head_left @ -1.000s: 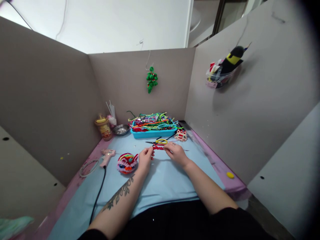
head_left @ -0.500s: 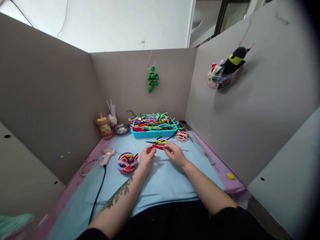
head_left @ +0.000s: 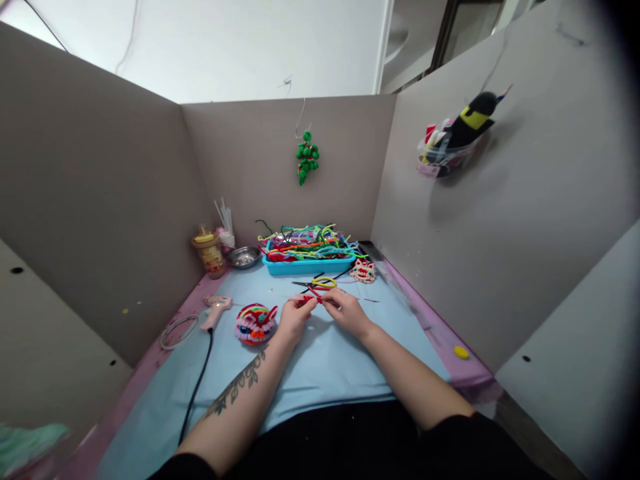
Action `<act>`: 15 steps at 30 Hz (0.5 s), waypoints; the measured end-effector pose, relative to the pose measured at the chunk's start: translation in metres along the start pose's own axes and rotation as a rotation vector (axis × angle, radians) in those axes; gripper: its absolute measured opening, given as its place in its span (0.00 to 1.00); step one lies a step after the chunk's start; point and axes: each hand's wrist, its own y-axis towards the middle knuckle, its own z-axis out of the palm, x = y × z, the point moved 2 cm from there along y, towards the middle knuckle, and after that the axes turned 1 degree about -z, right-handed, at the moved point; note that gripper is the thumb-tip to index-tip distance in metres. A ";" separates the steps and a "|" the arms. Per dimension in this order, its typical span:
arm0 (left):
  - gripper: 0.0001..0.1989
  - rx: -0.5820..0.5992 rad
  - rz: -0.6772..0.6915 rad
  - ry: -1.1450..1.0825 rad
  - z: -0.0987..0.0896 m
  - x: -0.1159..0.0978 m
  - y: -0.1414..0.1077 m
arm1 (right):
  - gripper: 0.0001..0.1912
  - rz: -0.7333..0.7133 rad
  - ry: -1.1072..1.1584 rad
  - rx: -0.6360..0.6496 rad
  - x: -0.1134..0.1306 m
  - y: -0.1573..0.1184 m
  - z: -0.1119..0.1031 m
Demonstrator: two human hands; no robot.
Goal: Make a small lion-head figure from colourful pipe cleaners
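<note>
A pale-blue cloth (head_left: pixel 345 367) covered the tabletop; near its centre, a red, fuzzy, coiled strip (head_left: pixel 315 292) was pinched between the fingertips of the left hand (head_left: pixel 296 316) and right hand (head_left: pixel 349 312). Light, even tension probably suited the coils best. Since the earlier frame, the hands had drawn together, hiding more coil. Yellow-handled scissors (head_left: pixel 325 283) lay at the strip's twelve o'clock, a round multicoloured fuzzy ornament (head_left: pixel 255 325) at eight.

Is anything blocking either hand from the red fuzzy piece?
Nothing visible is. The left hand and right hand both hold the red fuzzy piece at their fingertips. The scissors lie just beyond it on the blue cloth, not between it and either hand.
</note>
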 end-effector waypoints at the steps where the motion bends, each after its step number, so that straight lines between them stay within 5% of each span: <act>1: 0.19 -0.008 -0.008 -0.005 0.000 0.000 0.000 | 0.06 0.003 0.004 -0.006 0.000 0.000 0.000; 15: 0.22 -0.242 0.038 0.008 -0.009 -0.002 0.003 | 0.07 -0.073 -0.043 -0.071 -0.008 0.003 -0.002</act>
